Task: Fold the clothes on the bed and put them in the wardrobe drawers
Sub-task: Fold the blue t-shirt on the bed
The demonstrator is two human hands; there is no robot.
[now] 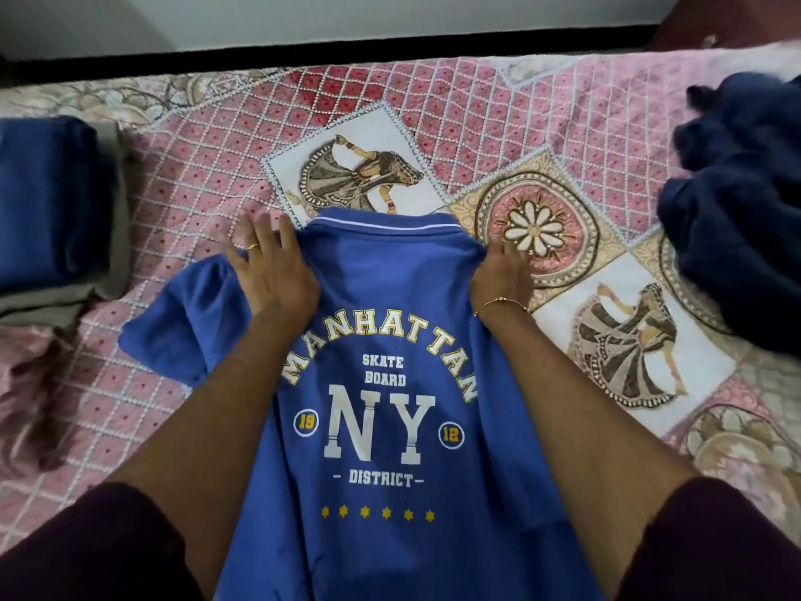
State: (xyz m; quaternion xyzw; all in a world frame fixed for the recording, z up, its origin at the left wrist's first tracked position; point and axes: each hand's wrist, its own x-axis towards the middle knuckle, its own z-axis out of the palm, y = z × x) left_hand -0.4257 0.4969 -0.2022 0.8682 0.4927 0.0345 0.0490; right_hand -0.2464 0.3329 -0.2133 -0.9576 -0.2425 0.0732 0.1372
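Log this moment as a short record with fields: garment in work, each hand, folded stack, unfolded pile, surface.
garment: blue polo shirt, spread print side up
left hand: left hand flat on the shirt's left shoulder, fingers straight
right hand: right hand at the right shoulder; grip unclear
folded stack: blue folded garment over a grey one, far left
unfolded pile: dark navy clothes, far right
surface: patterned bedspread

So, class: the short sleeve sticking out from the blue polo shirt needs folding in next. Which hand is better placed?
Probably the left hand: it rests flat on the blue polo shirt beside the spread sleeve; the right hand is at the opposite shoulder.
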